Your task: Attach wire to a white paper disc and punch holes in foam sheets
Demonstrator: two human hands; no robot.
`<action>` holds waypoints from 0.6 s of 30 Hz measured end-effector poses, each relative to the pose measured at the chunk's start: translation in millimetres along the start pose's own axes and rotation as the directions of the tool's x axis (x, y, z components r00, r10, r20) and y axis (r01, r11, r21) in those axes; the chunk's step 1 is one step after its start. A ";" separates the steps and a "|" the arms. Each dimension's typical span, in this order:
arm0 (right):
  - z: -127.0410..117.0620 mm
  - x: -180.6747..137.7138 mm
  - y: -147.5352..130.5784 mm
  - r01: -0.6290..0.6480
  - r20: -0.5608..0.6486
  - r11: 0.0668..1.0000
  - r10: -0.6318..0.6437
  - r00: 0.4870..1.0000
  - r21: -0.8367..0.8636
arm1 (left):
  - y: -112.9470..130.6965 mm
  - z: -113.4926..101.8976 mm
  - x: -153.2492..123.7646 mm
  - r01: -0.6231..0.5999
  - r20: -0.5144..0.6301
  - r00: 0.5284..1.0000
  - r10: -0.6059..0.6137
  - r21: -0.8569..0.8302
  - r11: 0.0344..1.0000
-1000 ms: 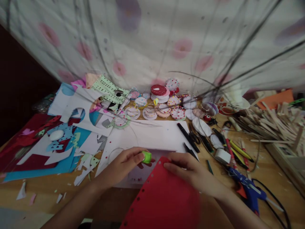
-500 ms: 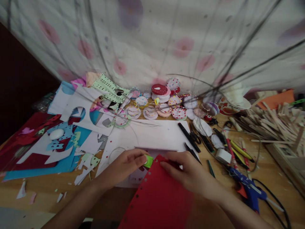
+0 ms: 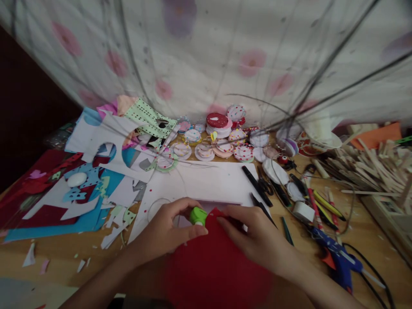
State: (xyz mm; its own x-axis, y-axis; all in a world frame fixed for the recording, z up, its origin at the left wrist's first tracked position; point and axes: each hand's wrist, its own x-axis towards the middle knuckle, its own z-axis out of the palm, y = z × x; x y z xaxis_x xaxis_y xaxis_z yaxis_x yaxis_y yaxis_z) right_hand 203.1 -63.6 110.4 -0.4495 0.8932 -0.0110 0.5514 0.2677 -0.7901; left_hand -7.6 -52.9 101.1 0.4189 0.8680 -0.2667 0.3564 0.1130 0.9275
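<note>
My left hand (image 3: pixel 175 221) holds a small lime-green paper punch (image 3: pixel 197 214) with a white button, fingers behind it and thumb in front. My right hand (image 3: pixel 252 227) pinches the upper edge of a sheet of red paper (image 3: pixel 219 262) between thumb and fingers. The top corner of the red sheet lies right beside the punch; whether it is inside the slot I cannot tell. The lower part of the sheet is blurred and hangs toward me. Beneath my hands lies white paper (image 3: pixel 199 178), partly covered.
Paper scraps (image 3: pixel 112 159) and coloured sheets lie on the left. Several small decorated paper discs (image 3: pixel 222 146) stand along the back. On the right are a black marker (image 3: pixel 256 185), scissors (image 3: pixel 265 184), a blue glue gun (image 3: pixel 337 257) and a pile of wooden sticks (image 3: pixel 376 167).
The punch has turned and shifted slightly left in my left hand, and my thumb now sits lower. The red paper has swung, so its row of punched holes is mostly hidden.
</note>
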 end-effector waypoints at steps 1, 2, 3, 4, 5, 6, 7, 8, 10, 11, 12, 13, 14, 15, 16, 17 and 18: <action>0.1 -0.6 -0.1 0.001 -0.003 1.000 -0.001 1.000 -0.004 | 0.5 -1.1 -0.7 0.004 -0.001 1.000 -0.004 0.012 1.000; 0.0 -1.2 -0.2 0.002 -0.001 1.000 -0.002 1.000 -0.012 | 0.9 -2.0 -1.2 -0.003 -0.004 1.000 0.003 0.029 1.000; -0.1 -1.7 -0.3 0.000 0.005 1.000 0.000 1.000 -0.023 | 1.4 -2.7 -1.6 -0.018 -0.007 1.000 0.018 0.051 0.999; -0.2 -2.3 -0.4 -0.003 0.013 0.999 0.003 1.000 -0.036 | 1.8 -3.1 -1.8 -0.034 -0.009 0.999 0.035 0.074 0.997; -0.4 -2.8 -0.4 -0.008 0.020 0.999 0.009 1.000 -0.046 | 2.4 -3.2 -2.0 -0.051 -0.010 0.999 0.052 0.097 0.994; -0.7 -3.3 -0.5 -0.011 0.022 0.999 0.013 1.000 -0.050 | 3.1 -3.1 -2.2 -0.065 -0.012 0.998 0.067 0.117 0.991; -0.9 -3.8 -0.6 -0.011 0.019 0.999 0.012 1.000 -0.048 | 3.8 -2.8 -2.5 -0.073 -0.012 0.997 0.075 0.133 0.988; -1.1 -4.3 -0.7 -0.009 0.012 0.999 0.010 1.000 -0.043 | 4.5 -2.3 -2.9 -0.075 -0.012 0.997 0.078 0.145 0.986; -1.3 -5.0 -1.2 0.002 0.006 0.999 -0.002 1.000 -0.034 | 5.7 -1.0 -3.8 -0.079 -0.014 0.996 0.083 0.163 0.983; -1.2 -5.2 -1.4 0.010 0.010 0.999 -0.009 1.000 -0.035 | 6.1 -0.2 -4.2 -0.084 -0.012 0.996 0.088 0.166 0.983; -1.0 -5.2 -1.7 0.017 0.016 0.999 -0.016 1.000 -0.041 | 6.4 0.5 -4.4 -0.091 -0.005 0.996 0.093 0.165 0.982; -0.8 -5.0 -2.0 0.025 0.023 0.999 -0.023 0.999 -0.046 | 6.4 1.2 -4.5 -0.098 0.006 0.995 0.099 0.161 0.982; -0.5 -4.8 -2.2 0.033 0.029 0.998 -0.032 0.999 -0.047 | 6.2 1.9 -4.4 -0.103 0.019 0.995 0.101 0.157 0.982; -0.2 -4.5 -2.4 0.042 0.032 0.998 -0.040 0.999 -0.042 | 5.9 2.5 -4.0 -0.102 0.031 0.995 0.099 0.151 0.983; 0.1 -4.1 -2.6 0.046 0.033 0.998 -0.045 0.998 -0.035 | 5.4 3.1 -3.5 -0.096 0.038 0.995 0.092 0.142 0.985; 0.3 -3.8 -2.6 0.046 0.032 0.998 -0.045 0.998 -0.029 | 4.8 3.6 -2.8 -0.087 0.037 0.996 0.083 0.133 0.987; 0.6 -3.5 -2.6 0.045 0.032 0.999 -0.044 0.999 -0.025 | 4.2 4.0 -2.1 -0.075 0.035 0.997 0.071 0.122 0.990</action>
State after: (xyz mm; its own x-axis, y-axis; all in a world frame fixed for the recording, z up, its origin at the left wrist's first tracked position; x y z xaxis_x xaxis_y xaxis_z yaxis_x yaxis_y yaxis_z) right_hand 202.9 -67.6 112.1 -0.4956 0.8686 0.0041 0.5479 0.3163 -0.7744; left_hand -3.6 -56.2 104.5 0.4720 0.8565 -0.2087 0.4235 -0.0127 0.9058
